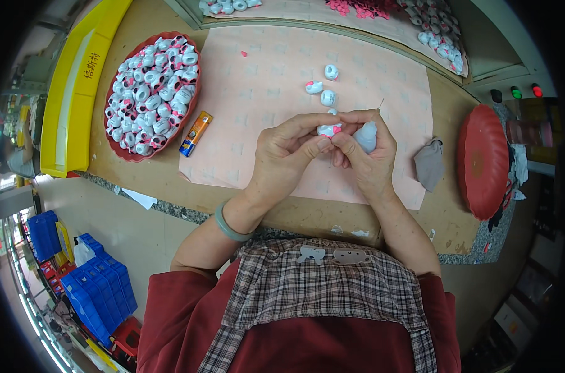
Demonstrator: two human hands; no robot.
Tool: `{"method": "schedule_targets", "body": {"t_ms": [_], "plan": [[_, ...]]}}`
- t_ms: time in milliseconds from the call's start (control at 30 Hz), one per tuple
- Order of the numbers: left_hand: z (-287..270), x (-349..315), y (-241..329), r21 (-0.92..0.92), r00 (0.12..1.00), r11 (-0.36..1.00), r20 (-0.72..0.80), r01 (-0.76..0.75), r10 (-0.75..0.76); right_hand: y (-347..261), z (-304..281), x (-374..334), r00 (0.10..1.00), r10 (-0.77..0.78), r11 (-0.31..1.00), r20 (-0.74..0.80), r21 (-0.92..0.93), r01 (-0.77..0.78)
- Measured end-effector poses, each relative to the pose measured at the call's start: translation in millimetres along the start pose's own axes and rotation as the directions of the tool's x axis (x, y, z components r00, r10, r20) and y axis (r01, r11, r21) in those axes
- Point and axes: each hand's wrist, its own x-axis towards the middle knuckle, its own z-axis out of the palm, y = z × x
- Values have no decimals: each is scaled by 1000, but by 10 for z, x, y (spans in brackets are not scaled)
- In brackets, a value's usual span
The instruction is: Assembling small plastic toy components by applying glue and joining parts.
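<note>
My left hand [281, 150] pinches a small white figure head [327, 130] with pink on it, between thumb and fingers. Close beside it, my right hand [378, 163] is wrapped round a soft pale squeeze bottle [365, 137], whose thin needle tip [382, 104] points up and away from me. The right thumb and fingertips also meet the pink part of the head. Just beyond my hands, three similar white pieces [328, 97] lie on the pale pink paper [232, 124].
At left stands a red scalloped bowl [198, 84] heaped with white-and-pink pieces, beside a yellow tray [65, 124]. An orange-and-blue box [196, 133] lies near it. To the right are a grey cloth [429, 165] and a red dish [483, 161]. A raised shelf edge [332, 38] runs across the back.
</note>
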Motion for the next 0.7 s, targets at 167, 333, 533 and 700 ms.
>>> {"method": "schedule_targets", "body": {"t_ms": [167, 333, 533, 700], "plan": [[-55, -16, -28, 53, 1000, 999, 19, -13, 12, 30, 101, -12, 997, -14, 998, -73, -54, 10], [-49, -49, -93, -314, 991, 947, 132, 64, -23, 89, 32, -91, 999, -13, 998, -50, -63, 10], [-113, -89, -102, -445, 991, 892, 136, 77, -18, 23, -12, -50, 997, -43, 999, 62, 7, 43], [-144, -152, 192, -423, 999, 906, 7, -27, 33, -108, 173, -16, 999, 26, 986, 37, 166, -32]]}}
